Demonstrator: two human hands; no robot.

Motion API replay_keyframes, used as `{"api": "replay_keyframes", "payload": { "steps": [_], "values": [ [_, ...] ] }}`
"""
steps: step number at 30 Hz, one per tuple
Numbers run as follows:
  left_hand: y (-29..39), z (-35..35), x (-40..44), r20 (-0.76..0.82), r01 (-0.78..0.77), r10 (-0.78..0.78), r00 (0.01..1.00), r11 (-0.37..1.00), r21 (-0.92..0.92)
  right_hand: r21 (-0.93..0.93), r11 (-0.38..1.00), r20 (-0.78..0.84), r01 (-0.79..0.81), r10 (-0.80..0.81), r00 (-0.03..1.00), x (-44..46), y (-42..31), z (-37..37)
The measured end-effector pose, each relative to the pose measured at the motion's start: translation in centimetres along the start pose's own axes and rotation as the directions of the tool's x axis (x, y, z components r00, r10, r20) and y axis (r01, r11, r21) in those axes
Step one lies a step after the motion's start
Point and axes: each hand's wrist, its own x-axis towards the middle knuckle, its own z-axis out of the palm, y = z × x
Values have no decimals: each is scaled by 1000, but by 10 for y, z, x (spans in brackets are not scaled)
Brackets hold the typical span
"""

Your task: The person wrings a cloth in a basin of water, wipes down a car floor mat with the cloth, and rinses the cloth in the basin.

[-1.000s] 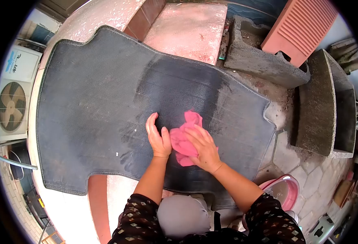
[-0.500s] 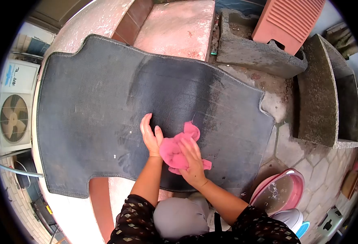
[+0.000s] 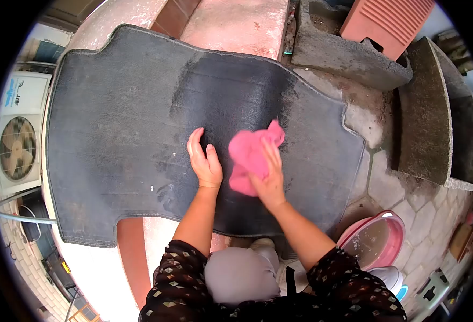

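Observation:
A large dark grey mat (image 3: 118, 123) with a stitched edge lies over pink steps, its middle band darker and wet-looking. My right hand (image 3: 268, 180) presses a pink cloth (image 3: 247, 153) against that darker band, right of centre. The cloth is bunched under the palm and fingers, slightly blurred. To its left, my left hand (image 3: 205, 161) rests on the mat with thumb and fingers apart, holding nothing. A gap of bare mat separates it from the cloth.
A pink basin (image 3: 400, 236) of murky water stands on the paving at lower right. Concrete troughs (image 3: 349, 64) and an orange ridged washboard (image 3: 387, 24) are at upper right. An air-conditioner unit (image 3: 19, 145) stands at the left edge.
My right hand has moved the pink cloth up and to the right across the mat, away from my left hand. My left hand has stayed nearly in place.

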Motion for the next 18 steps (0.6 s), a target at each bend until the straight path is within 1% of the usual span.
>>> {"api": "replay_keyframes", "payload": {
  "steps": [1, 2, 3, 4, 6, 7, 9, 10, 11, 12, 13, 14, 16, 17, 18],
  "values": [
    [-3, 0, 0, -17, 1, -2, 1000, 1000, -26, 13, 1000, 78, 6, -7, 997, -46, -5, 3],
    [-5, 1, 0, -36, 0, -2, 999, 999, -54, 21, 999, 123, -49, 46, 991, -88, -14, 5],
    [-4, 1, 1, -34, -3, 1, 999, 999, -50, 25, 994, 167, -102, 97, 981, -107, -23, 4],
    [-4, 0, 2, -16, -18, 18, 1000, 1000, -23, 20, 994, 164, -105, 100, 981, -105, -13, 7],
    [-3, -3, -5, 19, -25, 25, 999, 1000, 12, 98, 994, 7, -54, 53, 999, -88, 8, 16],
    [-4, -3, -4, 13, -21, 20, 1000, 1000, 9, 134, 989, -56, -56, 64, 996, -53, 11, 12],
    [-5, -1, -1, 0, -22, 23, 1000, 1000, 8, 201, 974, -170, -109, 144, 975, 24, 38, 10],
    [-4, 0, -1, -7, -18, 18, 1000, 1000, 10, 291, 944, -169, -153, 208, 963, 61, 52, 7],
    [-3, 0, -1, -13, -12, 12, 1000, 1000, 12, 253, 950, -132, -180, 218, 967, 99, 72, 2],
    [-3, 0, -2, -10, -13, 13, 1000, 1000, 12, 426, 855, -49, -294, 347, 937, 133, 72, -8],
    [-2, 0, -2, -16, -17, 17, 1000, 1000, 23, 573, 716, 53, -398, 452, 891, 152, 65, -17],
    [-2, 1, 0, -23, -22, 23, 999, 999, 33, 576, 716, 48, -394, 452, 891, 151, 64, -17],
    [-2, 0, 0, -19, -21, 22, 1000, 999, 42, 502, 766, 14, -403, 458, 889, 142, 60, -12],
    [-1, 1, 1, -21, -17, 18, 1000, 999, 49, 576, 718, -21, -391, 491, 871, 117, 56, -3],
    [1, -1, 0, -20, -19, 20, 1000, 999, 42, 606, 665, 57, -437, 511, 858, 85, 53, 1]
  ]
}}
